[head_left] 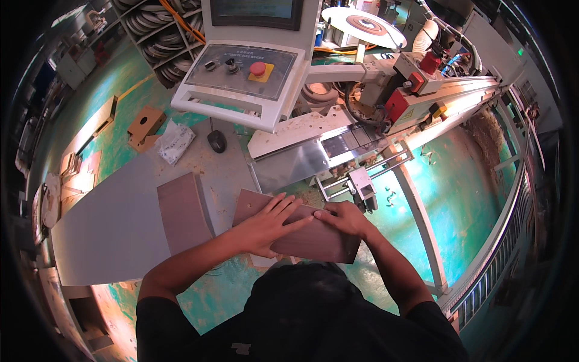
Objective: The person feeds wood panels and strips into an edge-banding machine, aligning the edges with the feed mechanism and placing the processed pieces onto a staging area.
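A brown rectangular wooden panel [322, 242] lies aslant before me, partly over the near edge of the grey worktable. My left hand [269, 224] rests flat on its upper face, fingers spread towards the far edge. At the panel's far right edge, my right hand [345, 218] has its fingers curled over the rim and the thumb on top. More brown panels [184, 214] lie on the table to the left, apart from the one under my hands.
The grey table [114, 223] holds a black mouse [216, 142] and a white plastic packet [175, 142]. Beyond stands an edge-banding machine with a control panel [241, 71], a red stop button [258, 69] and a metal infeed plate [295, 166]. A metal frame [422, 223] stands at the right.
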A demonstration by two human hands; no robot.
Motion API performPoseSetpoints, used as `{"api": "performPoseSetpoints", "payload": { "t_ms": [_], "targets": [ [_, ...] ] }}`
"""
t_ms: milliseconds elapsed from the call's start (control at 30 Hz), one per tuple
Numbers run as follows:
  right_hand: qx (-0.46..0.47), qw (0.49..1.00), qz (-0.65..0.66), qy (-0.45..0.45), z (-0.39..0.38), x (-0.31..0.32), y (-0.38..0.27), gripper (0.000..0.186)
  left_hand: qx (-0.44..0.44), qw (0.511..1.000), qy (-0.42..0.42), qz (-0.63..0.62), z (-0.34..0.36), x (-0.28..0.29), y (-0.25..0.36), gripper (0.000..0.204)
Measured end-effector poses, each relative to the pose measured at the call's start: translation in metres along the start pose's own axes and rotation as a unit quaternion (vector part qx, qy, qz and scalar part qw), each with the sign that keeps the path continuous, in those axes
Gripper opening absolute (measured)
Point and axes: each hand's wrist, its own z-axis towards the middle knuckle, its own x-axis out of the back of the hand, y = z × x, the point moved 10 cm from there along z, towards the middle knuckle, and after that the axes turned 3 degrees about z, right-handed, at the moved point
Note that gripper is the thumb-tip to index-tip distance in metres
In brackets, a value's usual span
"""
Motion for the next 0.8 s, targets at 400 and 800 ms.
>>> {"api": "performPoseSetpoints", "payload": {
  "t_ms": [400, 800],
  "targets": [
    [-0.175, 0.93, 0.141, 0.29, -0.002, 0.092, 0.202, 0.064, 0.482, 0.509, 0.137, -0.7, 0.136, -0.223, -0.079, 0.086],
    [-0.223, 0.926, 0.179, 0.247, 0.032, 0.13, 0.252, 0.064, 0.551, 0.505, 0.146, -0.649, 0.231, -0.254, -0.12, 0.086]
  ]
}}
